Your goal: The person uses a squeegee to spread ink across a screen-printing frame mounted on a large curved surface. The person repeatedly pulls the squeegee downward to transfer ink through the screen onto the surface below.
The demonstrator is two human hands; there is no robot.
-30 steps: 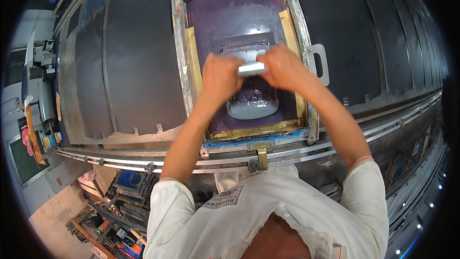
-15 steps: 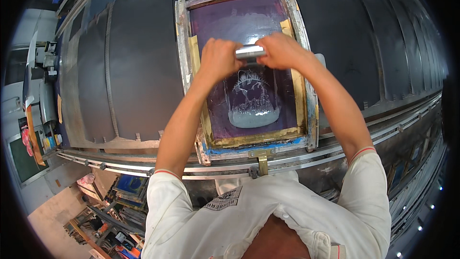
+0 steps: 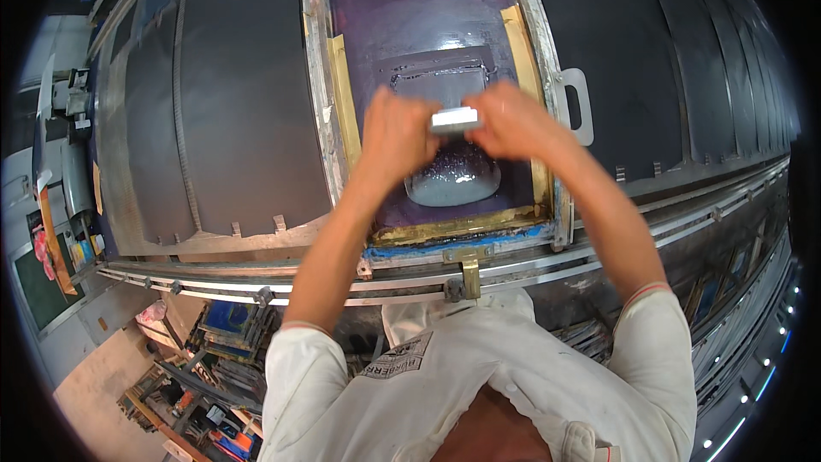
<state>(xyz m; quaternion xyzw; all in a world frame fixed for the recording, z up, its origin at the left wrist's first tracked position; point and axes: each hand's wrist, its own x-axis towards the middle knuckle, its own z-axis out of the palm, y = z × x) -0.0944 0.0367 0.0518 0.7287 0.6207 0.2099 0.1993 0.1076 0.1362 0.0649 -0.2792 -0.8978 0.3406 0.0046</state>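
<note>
The mesh of the printing screen [image 3: 402, 26] is seen in purple, with yellow tape along its sides and blue tape at its near edge. A pale grey frame [image 3: 314, 77] is stained with ink. The squeegee [image 3: 454, 119] is shown in silver-white. The table [image 3: 222, 94] is coloured dark grey. A white shirt [image 3: 479, 376] is worn.

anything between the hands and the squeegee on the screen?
Nothing visible. The left hand and right hand both grip the squeegee directly, over the purple mesh of the screen frame.
</note>
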